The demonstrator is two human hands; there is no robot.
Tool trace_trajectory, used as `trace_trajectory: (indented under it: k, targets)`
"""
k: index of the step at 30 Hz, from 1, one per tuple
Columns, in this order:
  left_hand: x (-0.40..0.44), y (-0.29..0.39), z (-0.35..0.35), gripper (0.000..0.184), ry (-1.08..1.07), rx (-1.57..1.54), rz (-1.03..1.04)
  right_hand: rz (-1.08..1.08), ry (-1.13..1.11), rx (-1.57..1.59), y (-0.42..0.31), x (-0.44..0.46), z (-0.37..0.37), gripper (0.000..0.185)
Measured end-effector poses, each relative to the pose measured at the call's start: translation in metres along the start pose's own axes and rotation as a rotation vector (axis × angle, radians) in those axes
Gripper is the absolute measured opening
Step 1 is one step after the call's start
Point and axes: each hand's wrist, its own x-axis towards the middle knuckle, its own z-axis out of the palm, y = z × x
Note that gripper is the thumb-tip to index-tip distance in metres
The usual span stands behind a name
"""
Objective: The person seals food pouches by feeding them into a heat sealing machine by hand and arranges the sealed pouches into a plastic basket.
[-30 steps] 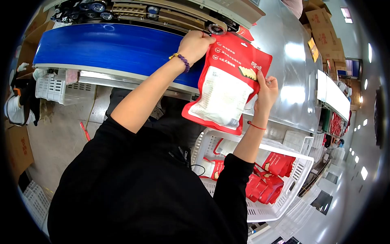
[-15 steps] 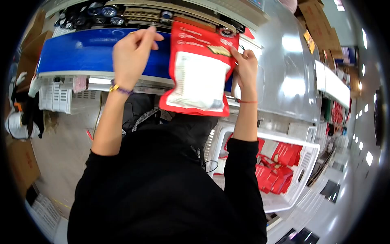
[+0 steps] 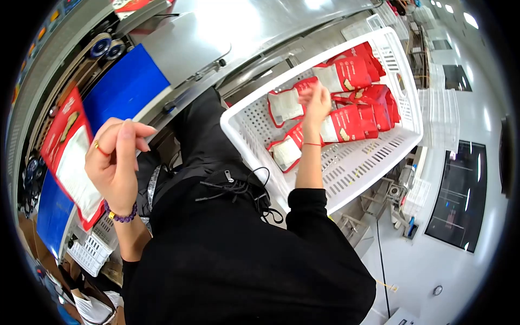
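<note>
My left hand (image 3: 116, 157) is raised at the left, fingers loosely curled and apart, with nothing seen in them. Just beyond it, a red pouch (image 3: 73, 162) with a white panel hangs tilted, its top near the rollered machine (image 3: 100, 47); the hand overlaps its edge in view. My right hand (image 3: 317, 105) reaches over the white plastic crate (image 3: 244, 114), its fingertips smeared by motion beside a red-and-white pouch (image 3: 286, 107). Whether they grip or touch that pouch cannot be made out. Several more red pouches (image 3: 355, 122) lie in the crate.
A blue panel (image 3: 127, 81) runs along the machine's front. Beside it is a shiny metal worktop (image 3: 260, 24). A smaller white basket (image 3: 92, 252) sits low at the left, and stacked clear crates (image 3: 441, 119) stand beyond the large crate.
My view has turned right, towards the crate. My right hand has let go of the red pouch at the machine and moved over the crate. My left hand stays near the machine.
</note>
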Motion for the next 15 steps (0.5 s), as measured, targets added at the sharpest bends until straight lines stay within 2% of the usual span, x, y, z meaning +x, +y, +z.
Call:
trace_trajectory:
  k: [2, 4, 6, 7, 8, 10, 11, 13, 14, 15]
  targets:
    - [0.005, 0.005, 0.017, 0.022, -0.100, 0.013, -0.030, 0.008, 0.194, -0.104, 0.049, 0.018, -0.070, 0.027]
    - [0.007, 0.009, 0.031, 0.022, -0.192, 0.053, -0.006, 0.106, 0.279, -0.130, 0.080, 0.024, -0.122, 0.024]
    - [0.007, 0.009, 0.040, 0.022, -0.221, 0.082, 0.015, 0.115, 0.455, -0.206, 0.124, 0.044, -0.176, 0.026]
    - [0.007, 0.008, 0.042, 0.022, -0.244, 0.110, 0.037, 0.103, 0.540, -0.454, 0.123, 0.052, -0.193, 0.030]
    - [0.007, 0.007, 0.044, 0.022, -0.250, 0.112, 0.039, -0.058, 0.592, -0.884, 0.124, 0.062, -0.216, 0.035]
    - [0.006, 0.003, 0.047, 0.022, -0.235, 0.136, -0.047, -0.312, 0.662, -1.034, 0.122, 0.086, -0.244, 0.044]
    - [0.005, 0.002, 0.049, 0.021, -0.222, 0.120, -0.102, -0.309, 0.668, -1.034, 0.114, 0.096, -0.247, 0.044]
    - [0.005, 0.002, 0.056, 0.021, -0.238, 0.119, -0.116, -0.348, 0.476, -0.616, 0.091, 0.118, -0.250, 0.047]
    - [0.006, 0.003, 0.058, 0.021, -0.246, 0.120, -0.132, -0.347, 0.478, -0.616, 0.078, 0.123, -0.245, 0.047]
    - [0.005, 0.003, 0.061, 0.021, -0.247, 0.122, -0.133, -0.183, 0.393, -0.724, 0.066, 0.127, -0.236, 0.041]
